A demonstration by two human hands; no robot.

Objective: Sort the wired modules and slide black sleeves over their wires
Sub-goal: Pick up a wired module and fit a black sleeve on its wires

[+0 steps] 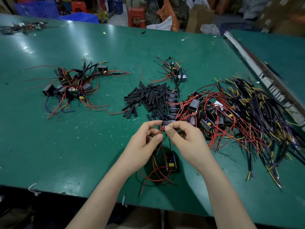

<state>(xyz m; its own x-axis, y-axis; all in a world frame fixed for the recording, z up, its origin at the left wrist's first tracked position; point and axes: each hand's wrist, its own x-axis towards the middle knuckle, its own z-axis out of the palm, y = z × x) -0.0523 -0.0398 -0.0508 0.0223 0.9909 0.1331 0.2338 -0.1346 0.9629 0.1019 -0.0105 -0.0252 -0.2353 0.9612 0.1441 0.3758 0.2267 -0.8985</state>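
Both hands [162, 138] pinch red wires [162, 129] before piled black sleeves [146, 99].

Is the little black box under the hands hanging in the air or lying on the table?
Hanging. The small black wired module dangles below both hands from red wires.

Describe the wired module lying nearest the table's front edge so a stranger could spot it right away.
On the green table, look just below the two hands, near the front edge. The module lies there alone, a small black open box showing yellow parts, red wires looping beside it. All other modules sit in heaps farther back.
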